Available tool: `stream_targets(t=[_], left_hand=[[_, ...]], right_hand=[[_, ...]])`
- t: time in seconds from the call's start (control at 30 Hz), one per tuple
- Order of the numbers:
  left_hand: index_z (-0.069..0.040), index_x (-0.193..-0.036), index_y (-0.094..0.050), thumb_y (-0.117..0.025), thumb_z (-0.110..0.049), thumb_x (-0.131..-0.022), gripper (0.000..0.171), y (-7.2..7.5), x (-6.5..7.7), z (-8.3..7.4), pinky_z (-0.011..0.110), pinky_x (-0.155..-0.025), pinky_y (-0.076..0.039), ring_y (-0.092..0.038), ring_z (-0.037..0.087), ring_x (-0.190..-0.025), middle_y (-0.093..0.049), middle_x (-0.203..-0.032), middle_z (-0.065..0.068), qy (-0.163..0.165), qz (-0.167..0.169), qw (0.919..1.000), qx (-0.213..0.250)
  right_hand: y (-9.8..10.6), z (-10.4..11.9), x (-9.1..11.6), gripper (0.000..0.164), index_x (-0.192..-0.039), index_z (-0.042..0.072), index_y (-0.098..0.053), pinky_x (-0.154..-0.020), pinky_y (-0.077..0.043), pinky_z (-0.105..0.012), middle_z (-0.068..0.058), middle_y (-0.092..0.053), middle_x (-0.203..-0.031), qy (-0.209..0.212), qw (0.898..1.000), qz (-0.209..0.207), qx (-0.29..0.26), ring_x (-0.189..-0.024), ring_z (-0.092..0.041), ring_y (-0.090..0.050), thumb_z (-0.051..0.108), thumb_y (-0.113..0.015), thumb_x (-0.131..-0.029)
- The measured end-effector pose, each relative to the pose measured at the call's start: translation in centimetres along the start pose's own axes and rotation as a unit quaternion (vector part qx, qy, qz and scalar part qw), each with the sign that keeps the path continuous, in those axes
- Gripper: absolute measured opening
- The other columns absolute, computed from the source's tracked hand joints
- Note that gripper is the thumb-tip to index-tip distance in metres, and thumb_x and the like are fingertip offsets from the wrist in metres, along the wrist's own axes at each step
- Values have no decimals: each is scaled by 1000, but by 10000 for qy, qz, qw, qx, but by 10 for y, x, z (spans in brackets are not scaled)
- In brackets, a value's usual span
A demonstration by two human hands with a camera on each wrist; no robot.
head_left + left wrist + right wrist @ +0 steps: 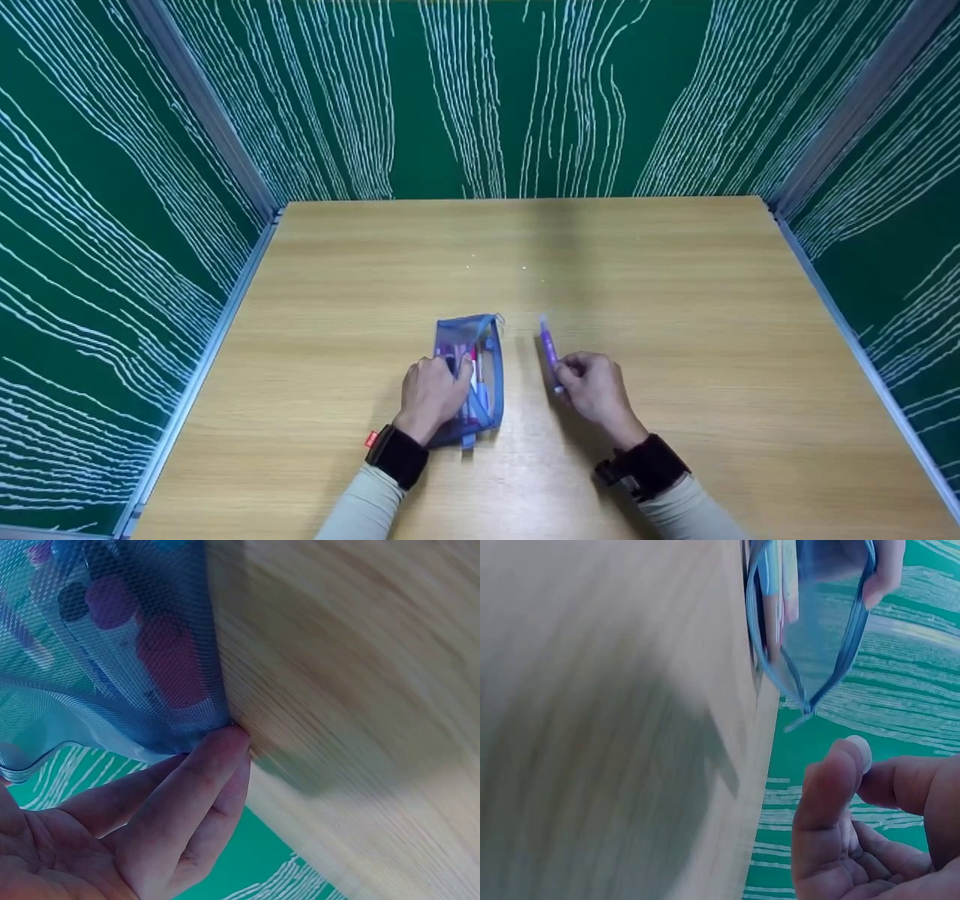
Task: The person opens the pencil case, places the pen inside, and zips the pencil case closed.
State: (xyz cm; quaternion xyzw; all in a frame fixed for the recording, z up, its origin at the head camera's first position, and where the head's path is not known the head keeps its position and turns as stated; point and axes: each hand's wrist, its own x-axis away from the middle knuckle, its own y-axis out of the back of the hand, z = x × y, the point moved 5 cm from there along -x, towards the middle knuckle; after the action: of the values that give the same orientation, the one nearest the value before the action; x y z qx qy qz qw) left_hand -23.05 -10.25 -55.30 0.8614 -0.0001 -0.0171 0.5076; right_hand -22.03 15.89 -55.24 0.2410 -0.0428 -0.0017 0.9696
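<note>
A blue mesh pencil case (491, 416) lies unzipped on the table, with several pens and markers (480, 386) inside it. The left hand (433, 394) grips the near-left side of the case. Up close in the left wrist view, its fingertips meet the bottom edge of the mesh (112, 701), through which dark, purple and red pen ends show. To the right of the case, a slim purple pen (549, 346) points away from the body, pinched between thumb and forefinger of the right hand (598, 390). Only its white end (861, 753) shows in the right wrist view.
The wooden table (360, 262) has a few tiny white specks (523, 268) beyond the case. Green panels with white wavy lines (517, 97) stand at the back and both sides, joined by grey posts (214, 112).
</note>
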Motion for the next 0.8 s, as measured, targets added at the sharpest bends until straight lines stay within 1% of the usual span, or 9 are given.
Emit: stream_targets(t=[0.2,0.4,0.47,0.63,0.8], left_hand=[[-17,-55,-43,-45,-51,-103,58,2,1,-1,38,-63,-48,-54,19,-58,-54,-61,3,-9,-59,10000,22],[-17,-55,-42,-47,-49,-102,57,4,3,-4,41,-64,-51,-61,26,-62,-60,-64,8,-153,-242,9996,-17],[-17,-55,-41,-47,-48,-102,57,5,3,-4,42,-64,-51,-62,26,-63,-60,-65,9,-175,-293,9994,-42],[-18,-57,-42,-47,-48,-102,55,4,2,-3,39,-61,-48,-55,21,-58,-55,-62,4,-110,-210,9997,23],[-18,-57,-43,-48,-48,-102,55,4,2,-2,38,-60,-48,-53,19,-57,-54,-61,3,-68,-176,9998,79]], right_hand=[[-19,7,7,9,-99,-1,-73,-47,-52,-29,-5,-68,-71,-59,9995,260,-194,-55,-19,-65,7,-69,-96],[-36,14,11,9,-99,-1,-73,-49,-53,-29,-5,-69,-72,22,9985,462,-285,-59,-24,-68,5,-69,-96],[-41,16,12,9,-100,-2,-73,-50,-54,-29,-5,-69,-73,36,9979,555,-343,-61,-26,-69,5,-68,-96],[-54,22,13,8,-98,0,-73,-50,-54,-29,-5,-70,-75,158,9968,733,-278,-63,-27,-69,7,-69,-96],[-65,28,13,10,-96,0,-74,-49,-53,-29,-3,-69,-73,400,9965,736,-69,-59,-24,-67,9,-70,-95]])
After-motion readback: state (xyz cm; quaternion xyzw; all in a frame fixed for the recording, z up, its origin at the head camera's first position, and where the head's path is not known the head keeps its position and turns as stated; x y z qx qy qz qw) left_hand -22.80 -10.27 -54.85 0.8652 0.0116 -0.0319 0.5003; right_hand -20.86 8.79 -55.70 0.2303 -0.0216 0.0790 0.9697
